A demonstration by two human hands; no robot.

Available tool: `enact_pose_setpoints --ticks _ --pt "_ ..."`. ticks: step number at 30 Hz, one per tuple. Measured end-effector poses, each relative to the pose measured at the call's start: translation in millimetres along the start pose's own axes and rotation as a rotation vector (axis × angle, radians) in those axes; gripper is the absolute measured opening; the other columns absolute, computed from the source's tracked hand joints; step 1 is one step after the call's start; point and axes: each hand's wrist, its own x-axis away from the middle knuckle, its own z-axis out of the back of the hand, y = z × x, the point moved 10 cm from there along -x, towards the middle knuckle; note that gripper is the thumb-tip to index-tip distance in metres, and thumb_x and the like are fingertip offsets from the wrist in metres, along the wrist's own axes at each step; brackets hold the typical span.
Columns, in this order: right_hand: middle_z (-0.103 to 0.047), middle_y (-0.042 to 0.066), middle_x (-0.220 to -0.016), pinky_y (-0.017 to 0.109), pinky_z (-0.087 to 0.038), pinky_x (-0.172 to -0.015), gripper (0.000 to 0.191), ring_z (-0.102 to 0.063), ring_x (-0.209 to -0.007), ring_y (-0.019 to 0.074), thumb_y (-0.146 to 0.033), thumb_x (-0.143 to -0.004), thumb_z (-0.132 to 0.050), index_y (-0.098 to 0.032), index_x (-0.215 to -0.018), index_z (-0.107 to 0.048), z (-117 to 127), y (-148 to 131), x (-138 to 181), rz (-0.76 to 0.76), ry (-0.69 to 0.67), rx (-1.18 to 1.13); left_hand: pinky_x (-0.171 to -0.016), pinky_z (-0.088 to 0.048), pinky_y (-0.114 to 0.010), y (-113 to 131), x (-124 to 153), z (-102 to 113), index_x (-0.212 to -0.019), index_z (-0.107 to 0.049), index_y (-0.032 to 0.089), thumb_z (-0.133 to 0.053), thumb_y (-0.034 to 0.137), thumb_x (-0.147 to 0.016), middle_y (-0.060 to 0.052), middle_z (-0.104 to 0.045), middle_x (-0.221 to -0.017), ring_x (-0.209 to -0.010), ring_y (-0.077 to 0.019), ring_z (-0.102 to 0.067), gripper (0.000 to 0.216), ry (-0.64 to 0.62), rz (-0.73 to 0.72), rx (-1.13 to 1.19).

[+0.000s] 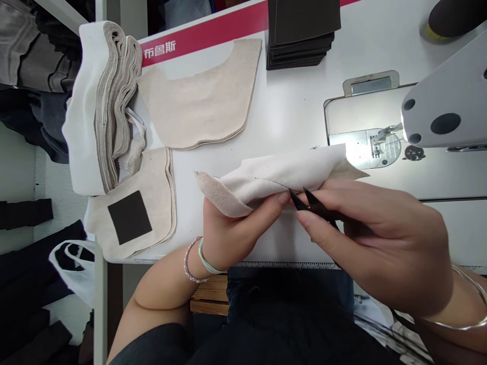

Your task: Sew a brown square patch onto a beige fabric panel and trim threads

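Observation:
My left hand [239, 230] grips a folded cream fabric piece [281, 170], thumb on its near edge, with a dark seam line running along the pale side. In my right hand [384, 233] is a pair of black thread snips [314, 205], their two pointed blades apart at the fabric's edge beside my left thumb. The right fingertips are right by the cloth; whether they also pinch it I cannot tell. Part of the snips is hidden in my palm. Some dark thread ends [315, 147] show at the fabric's far edge.
A sewing machine [445, 111] stands at right, its presser foot [384, 134] over the metal plate. Stacked black squares [304, 30] lie at the back. Cream cut pieces [205, 101] and a folded fabric pile [91, 111] are at left. A black square [129, 217] rests on more cream pieces.

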Motion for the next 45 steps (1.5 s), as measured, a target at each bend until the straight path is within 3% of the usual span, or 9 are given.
enact_pose_setpoints --ticks 12,22,29,45 --pt "-0.043 -0.004 -0.053 0.024 -0.032 -0.045 0.017 -0.036 -0.049 0.0075 -0.007 -0.08 -0.064 -0.018 -0.068 -0.057 -3.4 2.3 2.1 -0.002 -0.001 0.012 -0.079 -0.062 -0.028 -2.4 0.3 0.7 -0.091 -0.073 0.033 -0.071 0.018 -0.083 0.008 -0.076 -0.089 -0.084 -0.0154 -0.072 0.017 0.001 0.007 0.033" --pt "-0.05 -0.002 -0.057 0.025 -0.037 -0.044 0.012 -0.043 -0.05 0.0091 -0.007 -0.079 -0.064 -0.017 -0.083 -0.068 1.2 -4.5 3.0 0.058 0.055 0.055 -0.08 -0.064 -0.03 2.7 -0.6 -0.2 -0.086 -0.073 0.025 -0.071 0.016 -0.082 0.005 -0.076 -0.088 -0.082 -0.0157 -0.073 0.011 -0.002 -0.01 0.003" --pt "-0.062 0.002 -0.063 0.027 -0.039 -0.044 0.009 -0.048 -0.05 0.0103 -0.008 -0.08 -0.065 -0.017 -0.079 -0.068 -2.3 -1.4 4.2 0.034 0.024 0.028 -0.081 -0.064 -0.028 2.7 -0.6 1.4 -0.087 -0.073 0.024 -0.071 0.016 -0.083 0.005 -0.077 -0.089 -0.084 -0.0157 -0.073 0.01 0.005 -0.01 -0.036" --pt "-0.043 -0.005 -0.055 0.023 -0.034 -0.045 0.016 -0.037 -0.05 0.0069 -0.005 -0.08 -0.064 -0.018 -0.071 -0.058 -3.6 -0.2 0.4 0.01 -0.017 -0.006 -0.081 -0.063 -0.03 0.7 0.9 1.6 -0.089 -0.074 0.03 -0.07 0.018 -0.082 0.007 -0.077 -0.09 -0.085 -0.0177 -0.074 0.014 0.0 -0.019 -0.004"
